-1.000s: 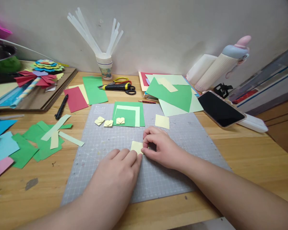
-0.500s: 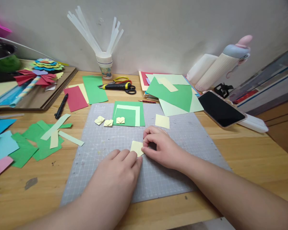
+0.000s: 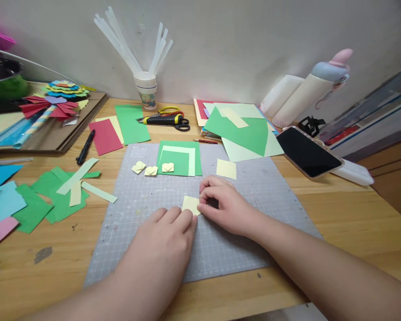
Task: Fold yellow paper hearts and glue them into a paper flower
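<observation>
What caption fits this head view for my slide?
Both hands, left hand and right hand, press a small pale yellow paper on a grey cutting mat.

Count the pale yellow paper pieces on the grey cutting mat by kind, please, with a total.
Folded paper hearts: 3, at and, on the green sheet
Flat yellow square lying free: 1
Yellow piece pressed under the left hand and right hand: 1
Total: 5
</observation>
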Demonstrator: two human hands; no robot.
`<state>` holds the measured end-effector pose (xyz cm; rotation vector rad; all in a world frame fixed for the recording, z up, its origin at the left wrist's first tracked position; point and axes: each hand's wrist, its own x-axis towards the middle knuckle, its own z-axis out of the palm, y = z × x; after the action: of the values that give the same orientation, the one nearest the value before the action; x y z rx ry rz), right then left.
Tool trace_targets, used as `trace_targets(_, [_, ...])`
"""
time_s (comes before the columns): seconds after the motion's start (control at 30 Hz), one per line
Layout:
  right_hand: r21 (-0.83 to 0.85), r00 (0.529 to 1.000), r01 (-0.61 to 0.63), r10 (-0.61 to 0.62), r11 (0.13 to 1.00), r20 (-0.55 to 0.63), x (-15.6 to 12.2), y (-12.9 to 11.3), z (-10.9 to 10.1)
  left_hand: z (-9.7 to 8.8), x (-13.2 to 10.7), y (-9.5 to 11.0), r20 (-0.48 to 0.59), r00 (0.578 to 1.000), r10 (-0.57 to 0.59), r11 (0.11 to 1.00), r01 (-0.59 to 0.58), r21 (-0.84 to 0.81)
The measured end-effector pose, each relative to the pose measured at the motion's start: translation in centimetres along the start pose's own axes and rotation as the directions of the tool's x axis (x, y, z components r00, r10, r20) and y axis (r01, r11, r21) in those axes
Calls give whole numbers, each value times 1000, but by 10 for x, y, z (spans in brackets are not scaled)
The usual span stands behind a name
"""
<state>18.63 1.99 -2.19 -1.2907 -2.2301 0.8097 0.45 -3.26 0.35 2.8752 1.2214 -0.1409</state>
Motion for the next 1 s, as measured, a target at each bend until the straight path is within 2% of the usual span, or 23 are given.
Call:
trace_targets(0.33, [-14, 1000, -9, 8, 1000, -8, 0, -1, 2, 0, -1, 1, -35, 999, -14, 1000, 13, -17])
trace_targets(0.6, [-9, 1000, -13, 13, 1000, -11, 0, -1, 2, -5, -1, -1, -16, 1000, -10, 999, 9, -42])
trace_targets(0.83, [-9, 1000, -16, 16, 1000, -7, -1, -1, 2, 0, -1, 2, -56, 998, -18, 1000, 17, -25])
trace_targets(1.0, [-14, 1000, -12, 12, 1000, -7, 0, 0, 1, 2, -1, 2, -40, 999, -4, 1000, 3, -23])
